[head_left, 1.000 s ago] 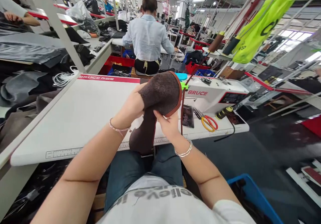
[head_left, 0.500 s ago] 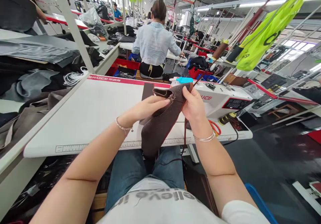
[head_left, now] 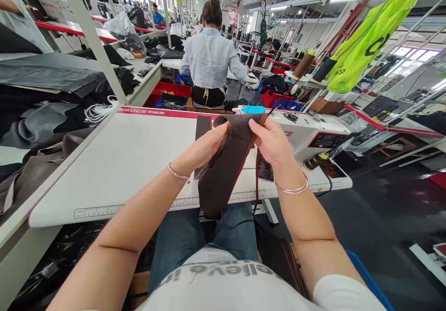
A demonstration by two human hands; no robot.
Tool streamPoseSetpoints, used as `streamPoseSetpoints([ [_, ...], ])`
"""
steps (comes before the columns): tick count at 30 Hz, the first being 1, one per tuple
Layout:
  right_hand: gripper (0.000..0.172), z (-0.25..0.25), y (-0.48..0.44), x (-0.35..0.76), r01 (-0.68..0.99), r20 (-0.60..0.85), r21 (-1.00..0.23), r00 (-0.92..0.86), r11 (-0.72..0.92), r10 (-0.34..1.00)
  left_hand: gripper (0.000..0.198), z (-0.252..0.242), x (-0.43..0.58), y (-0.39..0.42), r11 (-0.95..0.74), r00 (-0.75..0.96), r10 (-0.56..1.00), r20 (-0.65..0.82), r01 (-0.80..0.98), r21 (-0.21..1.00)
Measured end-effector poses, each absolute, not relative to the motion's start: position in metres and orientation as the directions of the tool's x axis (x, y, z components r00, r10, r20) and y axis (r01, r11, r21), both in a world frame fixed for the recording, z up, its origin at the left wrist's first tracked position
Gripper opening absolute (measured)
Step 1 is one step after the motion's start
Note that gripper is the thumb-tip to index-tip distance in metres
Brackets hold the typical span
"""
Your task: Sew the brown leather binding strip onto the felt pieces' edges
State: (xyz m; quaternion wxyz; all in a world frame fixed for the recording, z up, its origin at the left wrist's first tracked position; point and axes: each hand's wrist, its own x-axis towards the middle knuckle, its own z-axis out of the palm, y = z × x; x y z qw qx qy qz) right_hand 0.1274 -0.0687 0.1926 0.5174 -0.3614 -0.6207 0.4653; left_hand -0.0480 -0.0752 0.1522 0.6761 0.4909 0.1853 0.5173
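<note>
Dark brown cloth [head_left: 225,176] held up over the front edge of the worktop [head_left: 139,157].
It looks light, soft and floppy, probably easiest to take by its red-brown edge. The right hand [head_left: 274,144] pinches that edge near the top; the left hand [head_left: 205,148] has a narrow grip on the folded side, fingers partly hidden.

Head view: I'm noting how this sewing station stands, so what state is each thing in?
Brown fabric, folded, lower end hanging
Left grip, closed on the fabric's curled part, fingers partly hidden
Right grip, closed on the fabric's upper edge
Dark spool, lying on its side
Sewing machine, partly hidden; cannot tell if running
Display, dark
Neon bag, hanging
</note>
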Motion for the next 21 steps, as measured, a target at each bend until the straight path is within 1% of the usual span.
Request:
streamPoseSetpoints([
  [2, 0.038, 0.193, -0.069, 0.128, 0.118, 0.368, -0.912, -0.188, 0.393, 0.911, 0.037, 0.153, -0.044, -0.073, -0.058, 0.341, 0.897, 0.282, -0.541, 0.839],
  [4, 0.035, 0.195, -0.071, 0.128, 0.265, 0.422, -0.845, -0.205, 0.465, 0.883, 0.033, 0.154, -0.039, -0.071, -0.090, 0.288, 0.917, 0.276, -0.526, 0.846],
  [5, 0.034, 0.196, -0.071, 0.128, 0.314, 0.433, -0.815, -0.226, 0.486, 0.872, 0.032, 0.155, -0.037, -0.071, -0.106, 0.265, 0.923, 0.278, -0.520, 0.847],
  [7, 0.034, 0.198, -0.073, 0.128, 0.359, 0.430, -0.784, -0.274, 0.506, 0.860, 0.029, 0.158, -0.033, -0.070, -0.149, 0.217, 0.930, 0.297, -0.514, 0.844],
  [9, 0.034, 0.200, -0.075, 0.130, 0.371, 0.408, -0.777, -0.317, 0.508, 0.856, 0.027, 0.160, -0.029, -0.070, -0.224, 0.133, 0.933, 0.334, -0.511, 0.830],
  [11, 0.034, 0.200, -0.078, 0.131, 0.367, 0.404, -0.780, -0.324, 0.507, 0.855, 0.024, 0.162, -0.023, -0.069, -0.320, 0.013, 0.927, 0.375, -0.497, 0.807],
  [13, 0.035, 0.198, -0.082, 0.133, 0.354, 0.433, -0.780, -0.290, 0.516, 0.854, 0.023, 0.165, -0.016, -0.069, -0.414, -0.099, 0.902, 0.420, -0.476, 0.776],
  [15, 0.036, 0.195, -0.085, 0.134, 0.333, 0.470, -0.784, -0.233, 0.524, 0.851, 0.025, 0.167, -0.010, -0.071, -0.481, -0.168, 0.873, 0.458, -0.458, 0.747],
  [18, 0.036, 0.189, -0.089, 0.136, 0.284, 0.491, -0.809, -0.153, 0.515, 0.857, 0.032, 0.171, -0.002, -0.075, -0.509, -0.182, 0.857, 0.482, -0.448, 0.735],
  [21, 0.038, 0.184, -0.089, 0.140, 0.226, 0.491, -0.839, -0.078, 0.495, 0.868, 0.035, 0.172, 0.001, -0.077, -0.463, -0.143, 0.883, 0.448, -0.434, 0.773],
])
